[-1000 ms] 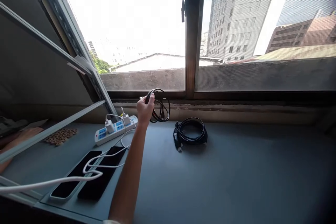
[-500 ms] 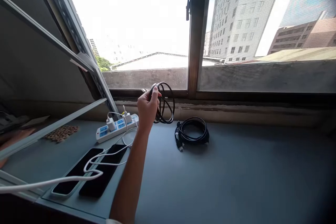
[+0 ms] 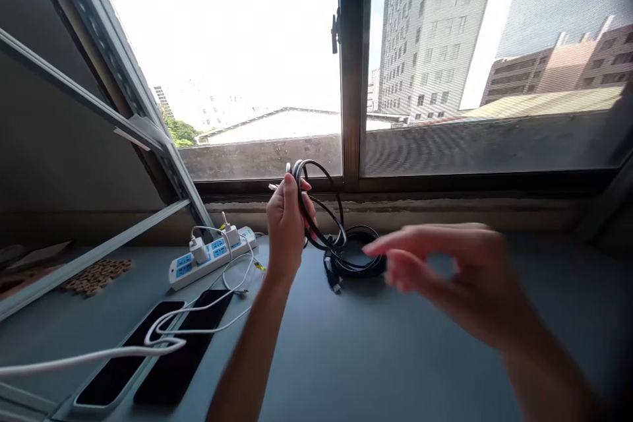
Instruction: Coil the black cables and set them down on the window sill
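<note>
My left hand [image 3: 289, 211] is closed round a coiled black cable [image 3: 340, 208], holding it up in front of the window sill. A light-coloured plug end sticks out left of the fingers. Behind and below the held loops, a second coiled black cable [image 3: 359, 270] lies on the grey-blue table, its connector ends at the left of the coil. My right hand [image 3: 445, 270] hovers to the right of that coil, slightly blurred, thumb and forefinger apart, with nothing between them.
A white power strip [image 3: 180, 275] with two chargers plugged in stands left of my left arm. White charging cords [image 3: 208, 331] run over two dark phones [image 3: 171, 369]. Metal shelf bars [image 3: 99, 250] cross the left side. A window frame [image 3: 352, 79] rises behind the table.
My right hand has come into view from the right. The left hand still holds the cable, whose loops now hang further right and lower. The view has shifted slightly.
</note>
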The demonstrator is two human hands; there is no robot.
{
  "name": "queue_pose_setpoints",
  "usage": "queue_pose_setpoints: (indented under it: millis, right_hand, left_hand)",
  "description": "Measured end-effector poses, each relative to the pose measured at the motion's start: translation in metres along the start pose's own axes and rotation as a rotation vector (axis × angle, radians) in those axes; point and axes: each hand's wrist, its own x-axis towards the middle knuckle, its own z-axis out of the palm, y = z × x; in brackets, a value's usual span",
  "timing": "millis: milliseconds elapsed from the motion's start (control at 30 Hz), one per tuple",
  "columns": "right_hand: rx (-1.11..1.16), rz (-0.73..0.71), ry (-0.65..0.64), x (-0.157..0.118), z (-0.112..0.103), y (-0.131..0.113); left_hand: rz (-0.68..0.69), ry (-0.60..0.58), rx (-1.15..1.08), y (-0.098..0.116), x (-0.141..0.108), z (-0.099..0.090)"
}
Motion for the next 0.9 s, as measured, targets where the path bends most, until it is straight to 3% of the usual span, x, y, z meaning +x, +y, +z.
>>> queue_pose_setpoints:
  millis: [167, 367, 467, 567, 700, 800, 900]
  right_hand:
    - [-0.204, -0.007, -0.037, 0.02, 0.029, 0.028]
    - [-0.085, 0.028, -0.147, 0.02, 0.019, 0.03]
    - [0.028, 0.092, -0.091, 0.021, 0.008, 0.027]
    - [0.201, 0.116, 0.056, 0.024, -0.005, 0.029]
    - [0.363, 0.12, 0.259, 0.024, -0.029, 0.032]
    - [0.463, 0.168, 0.293, 0.021, -0.045, 0.029]
    - [0.496, 0.217, 0.289, 0.019, -0.056, 0.023]
  left_hand:
    - [0.023, -0.085, 0.009, 0.003, -0.017, 0.015]
    - [0.018, -0.168, 0.019, 0.007, -0.019, 0.018]
    - [0.026, -0.12, 0.007, 0.01, -0.016, 0.013]
    - [0.063, -0.061, 0.012, 0.013, -0.012, 0.005]
    - [0.236, 0.099, 0.118, 0.014, -0.003, -0.006]
    - [0.383, 0.224, 0.186, 0.011, 0.005, -0.013]
    - [0.413, 0.258, 0.216, 0.009, 0.011, -0.017]
